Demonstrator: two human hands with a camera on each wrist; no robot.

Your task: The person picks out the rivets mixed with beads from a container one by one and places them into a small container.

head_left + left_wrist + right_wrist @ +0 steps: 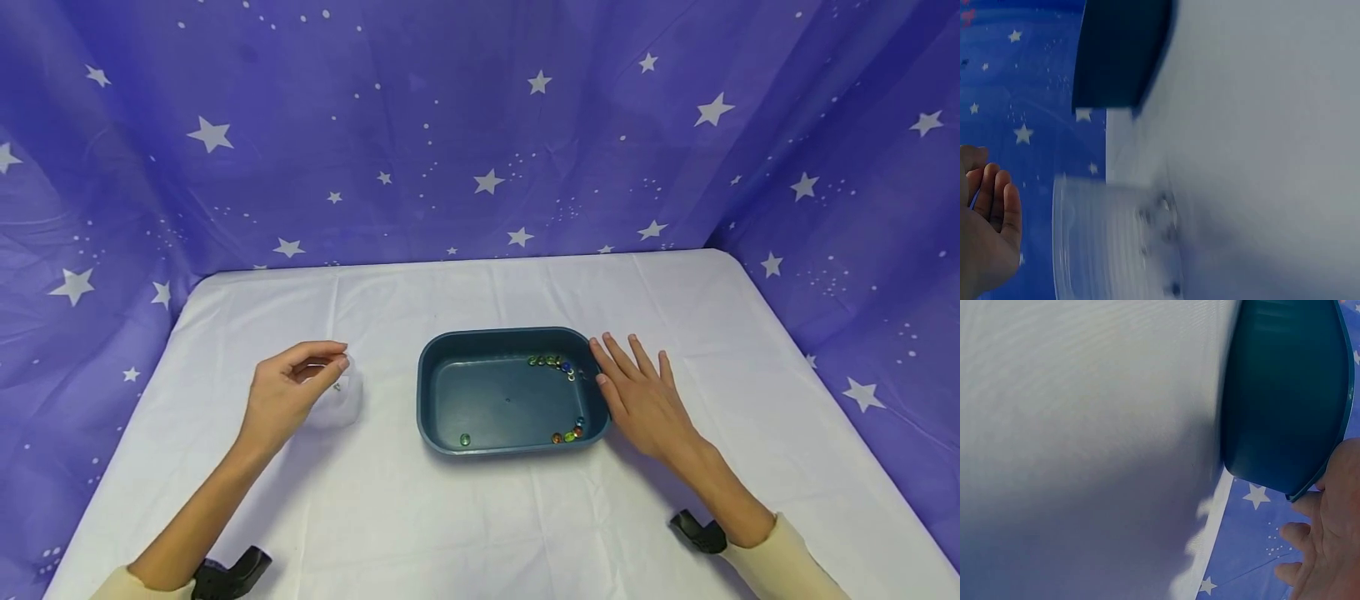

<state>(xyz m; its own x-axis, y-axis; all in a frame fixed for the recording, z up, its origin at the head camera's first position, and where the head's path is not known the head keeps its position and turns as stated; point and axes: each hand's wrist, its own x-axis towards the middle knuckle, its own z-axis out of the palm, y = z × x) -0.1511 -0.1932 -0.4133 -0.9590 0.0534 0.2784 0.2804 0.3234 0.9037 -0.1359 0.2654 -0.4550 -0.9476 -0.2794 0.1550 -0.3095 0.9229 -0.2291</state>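
My left hand (288,383) is over a clear plastic container (341,408), its fingers bent and the thumb slightly apart from the fingertips. Nothing shows between them. Through the container's wall (1085,244) in the left wrist view, several small dark pieces appear, blurred. To the right stands a dark teal tray (480,392) with glass marbles (551,361) along its far right side, more marbles (570,436) at the near right corner and one green marble (465,439) near the front left. My right hand (648,408), fingers spread, touches the tray's right rim.
A white cloth (480,525) covers the table. Purple star-print fabric (450,125) hangs behind and at both sides. Black wrist devices (232,573) sit on both forearms, by the cream sleeves.
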